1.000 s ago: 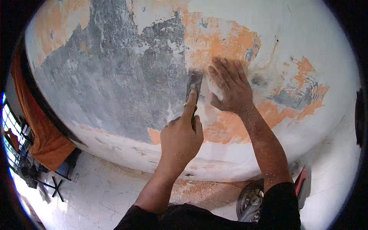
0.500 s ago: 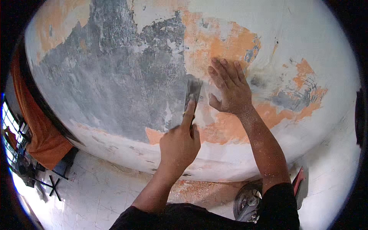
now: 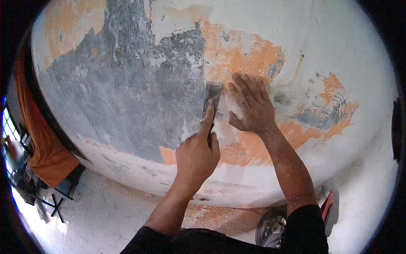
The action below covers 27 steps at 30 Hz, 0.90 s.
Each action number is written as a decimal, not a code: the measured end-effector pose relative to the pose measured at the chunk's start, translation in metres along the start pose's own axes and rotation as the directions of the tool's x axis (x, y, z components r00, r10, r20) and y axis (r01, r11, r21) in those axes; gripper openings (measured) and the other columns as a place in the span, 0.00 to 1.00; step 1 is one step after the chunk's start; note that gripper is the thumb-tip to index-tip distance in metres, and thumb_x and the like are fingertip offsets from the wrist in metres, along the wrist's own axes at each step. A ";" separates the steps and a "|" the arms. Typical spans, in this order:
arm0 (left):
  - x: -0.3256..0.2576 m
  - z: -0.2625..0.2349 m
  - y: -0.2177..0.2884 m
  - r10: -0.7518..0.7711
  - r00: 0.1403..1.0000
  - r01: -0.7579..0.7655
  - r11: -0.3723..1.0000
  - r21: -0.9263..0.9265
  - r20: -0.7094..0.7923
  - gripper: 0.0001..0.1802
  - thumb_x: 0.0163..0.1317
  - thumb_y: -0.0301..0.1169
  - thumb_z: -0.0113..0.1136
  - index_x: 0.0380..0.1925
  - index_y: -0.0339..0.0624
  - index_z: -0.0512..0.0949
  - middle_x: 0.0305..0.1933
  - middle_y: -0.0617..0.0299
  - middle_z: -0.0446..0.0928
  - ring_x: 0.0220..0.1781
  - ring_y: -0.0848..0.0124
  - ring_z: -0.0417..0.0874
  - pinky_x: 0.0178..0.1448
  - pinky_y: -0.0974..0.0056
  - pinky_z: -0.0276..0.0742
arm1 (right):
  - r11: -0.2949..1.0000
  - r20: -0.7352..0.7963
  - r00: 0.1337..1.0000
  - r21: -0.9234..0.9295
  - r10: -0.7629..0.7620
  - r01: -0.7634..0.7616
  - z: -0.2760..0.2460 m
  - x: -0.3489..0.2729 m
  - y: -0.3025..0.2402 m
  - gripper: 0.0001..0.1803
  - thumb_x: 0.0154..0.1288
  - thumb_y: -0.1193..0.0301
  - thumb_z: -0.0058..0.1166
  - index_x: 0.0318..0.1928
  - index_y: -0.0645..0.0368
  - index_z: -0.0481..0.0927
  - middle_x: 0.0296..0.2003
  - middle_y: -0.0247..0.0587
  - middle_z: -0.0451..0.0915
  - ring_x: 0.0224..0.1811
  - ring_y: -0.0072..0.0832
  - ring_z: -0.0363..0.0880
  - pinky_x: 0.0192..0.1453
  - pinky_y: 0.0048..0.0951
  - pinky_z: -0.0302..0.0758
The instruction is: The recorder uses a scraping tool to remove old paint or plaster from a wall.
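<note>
A scraper with a flat, dark metal blade is in my left hand. My index finger lies stretched along the blade, and the other fingers wrap the handle. The blade rests against a wall, at the right edge of a large grey bare area. Just right of it, my right hand lies flat on the wall with its fingers stretched out. Around that hand are patches of orange coating and white paint. Dust specks dot my right forearm.
Orange cloth hangs at the left beside the wall's dark edge. Below it are dark furniture legs on the pale tiled floor. Orange debris lies along the wall's foot. A wheel-like round object and a red object are at lower right.
The scraper blade has moved slightly up along the grey area's edge and looks sharper. My right hand stays flat on the wall. The view has shifted a little.
</note>
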<state>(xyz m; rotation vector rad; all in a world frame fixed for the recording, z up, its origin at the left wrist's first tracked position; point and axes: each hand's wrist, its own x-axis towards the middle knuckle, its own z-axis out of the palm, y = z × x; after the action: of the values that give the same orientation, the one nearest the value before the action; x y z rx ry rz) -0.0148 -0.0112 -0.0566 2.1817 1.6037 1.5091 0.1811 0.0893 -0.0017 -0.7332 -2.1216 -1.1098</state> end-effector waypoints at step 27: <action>-0.017 -0.003 -0.009 -0.046 0.997 0.043 0.998 0.048 0.063 0.34 0.67 0.33 0.55 0.74 0.50 0.64 0.25 0.49 0.83 0.24 0.48 0.84 0.32 0.49 0.81 | 0.999 -0.070 0.997 0.039 0.023 -0.020 0.008 -0.003 -0.001 0.40 0.60 0.56 0.55 0.74 0.48 0.65 0.75 0.41 0.63 0.78 0.39 0.60 0.83 0.52 0.46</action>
<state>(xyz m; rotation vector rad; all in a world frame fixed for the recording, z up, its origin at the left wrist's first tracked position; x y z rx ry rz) -0.0234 -0.0210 -0.0708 2.1790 1.6721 1.3888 0.1805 0.0950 -0.0080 -0.6879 -2.0657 -1.0651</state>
